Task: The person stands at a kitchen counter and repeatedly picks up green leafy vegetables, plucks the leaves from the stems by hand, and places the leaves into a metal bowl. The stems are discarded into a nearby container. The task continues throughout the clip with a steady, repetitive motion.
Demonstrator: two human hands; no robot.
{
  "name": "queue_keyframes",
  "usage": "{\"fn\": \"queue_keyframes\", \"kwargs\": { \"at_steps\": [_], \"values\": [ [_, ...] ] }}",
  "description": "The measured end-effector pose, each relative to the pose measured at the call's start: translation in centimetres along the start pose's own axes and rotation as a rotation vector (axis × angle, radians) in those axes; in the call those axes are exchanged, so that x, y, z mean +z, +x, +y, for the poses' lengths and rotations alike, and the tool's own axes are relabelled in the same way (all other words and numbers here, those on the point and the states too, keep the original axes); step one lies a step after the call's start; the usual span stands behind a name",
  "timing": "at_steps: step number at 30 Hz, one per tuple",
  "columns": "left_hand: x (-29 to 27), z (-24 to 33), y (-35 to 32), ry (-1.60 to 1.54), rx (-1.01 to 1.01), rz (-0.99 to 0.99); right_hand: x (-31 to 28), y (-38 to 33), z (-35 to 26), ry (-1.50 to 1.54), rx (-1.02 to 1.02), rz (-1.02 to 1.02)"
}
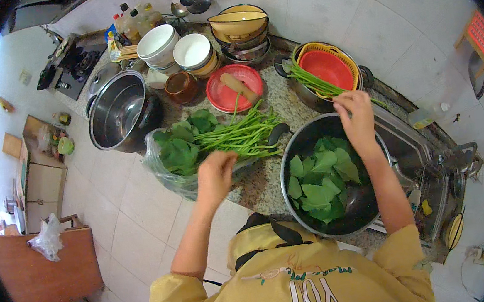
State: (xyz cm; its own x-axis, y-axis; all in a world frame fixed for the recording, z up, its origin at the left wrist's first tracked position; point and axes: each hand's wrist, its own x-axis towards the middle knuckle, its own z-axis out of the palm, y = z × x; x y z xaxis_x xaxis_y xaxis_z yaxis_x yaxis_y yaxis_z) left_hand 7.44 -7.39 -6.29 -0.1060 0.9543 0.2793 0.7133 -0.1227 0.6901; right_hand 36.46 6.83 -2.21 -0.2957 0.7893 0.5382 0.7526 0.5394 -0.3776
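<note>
My left hand point(216, 176) is closed, its fingertips together at the near edge of a heap of leafy greens with long green stems point(243, 133). Whatever is in those fingers is hidden. The heap lies in a clear plastic bag point(168, 179) at the counter's edge. My right hand point(358, 118) pinches a green stem at the end of a bundle of stripped stems point(312, 81). That bundle rests across a pot holding a yellow basket point(334, 50) and a red basin point(328, 70). Below my right hand, loose leaves point(322, 187) lie in a large dark pot point(290, 205).
A red colander point(246, 74) with a wooden-handled tool stands behind the heap, beside a brown jar point(182, 87). An open black pot point(120, 113) is at the left. White bowls point(157, 45) and yellow bowls point(239, 24) are stacked behind. The sink point(409, 145) lies right.
</note>
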Motion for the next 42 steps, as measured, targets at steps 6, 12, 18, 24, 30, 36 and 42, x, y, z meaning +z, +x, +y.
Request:
{"fn": "queue_keyframes", "kwargs": {
  "at_steps": [6,12,18,24,30,36,42],
  "values": [
    [0.7,-4.1,4.6,0.629,0.121,-0.073,-2.3,-7.2,-3.5,0.205,0.203,0.009],
    [-0.2,-5.7,4.8,0.525,-0.200,-0.187,-4.8,-13.3,-4.3,0.290,0.566,0.021],
    [-3.5,-1.2,4.8,0.228,0.075,0.069,-6.6,-14.6,-3.8,0.378,0.665,0.150],
    [-5.6,7.3,5.1,0.012,0.134,0.219,-7.0,-13.7,-5.2,0.511,0.676,0.142],
    [-1.1,10.2,2.8,-0.825,-0.279,-0.120,-7.0,-12.2,-8.2,0.824,0.661,-0.106],
    [4.2,13.8,-0.7,-1.379,-0.600,-0.619,-7.4,-11.7,-9.6,1.084,0.611,0.009],
    [4.1,15.2,-1.0,-1.254,-0.536,-0.796,-8.9,-11.6,-9.4,1.133,0.696,0.204]
  ]
}}
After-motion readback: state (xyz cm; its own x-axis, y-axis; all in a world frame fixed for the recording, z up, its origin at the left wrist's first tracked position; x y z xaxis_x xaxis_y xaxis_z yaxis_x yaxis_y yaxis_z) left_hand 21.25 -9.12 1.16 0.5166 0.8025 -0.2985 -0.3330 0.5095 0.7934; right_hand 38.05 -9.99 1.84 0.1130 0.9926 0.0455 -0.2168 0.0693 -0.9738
